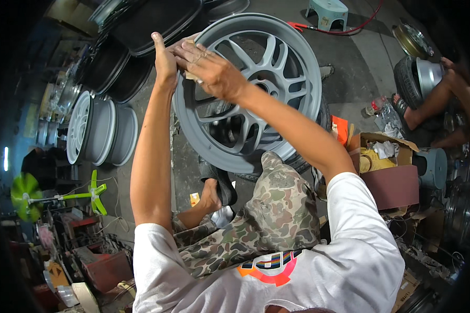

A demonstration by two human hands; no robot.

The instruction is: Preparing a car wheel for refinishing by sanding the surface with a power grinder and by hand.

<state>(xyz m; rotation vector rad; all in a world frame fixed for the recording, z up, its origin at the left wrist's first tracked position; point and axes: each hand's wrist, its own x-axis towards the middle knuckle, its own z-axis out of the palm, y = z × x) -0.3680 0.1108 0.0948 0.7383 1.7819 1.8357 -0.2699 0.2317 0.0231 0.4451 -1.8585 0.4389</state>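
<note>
A grey multi-spoke wheel rim (309, 78) is tilted in front of me, above a black tire (325, 112). At the rim's upper left edge, my left hand (165, 63) holds the outer side, its thumb pointing up and its fingers partly hidden behind my right hand. My right hand (210, 70) presses a folded tan piece of sandpaper (191, 76) against the rim's lip. The sandpaper shows above and below the fingers; the rest is covered. My knee, in camouflage trousers (277, 208), is close to the rim's lower edge.
Grey rims (100, 130) and dark tires stand at the left. A green fan (26, 197) is at the lower left. On the right are an open cardboard box (384, 138), a plastic bottle (376, 106) and another person's leg (428, 101). A pale blue stool (329, 13) and red hose lie beyond.
</note>
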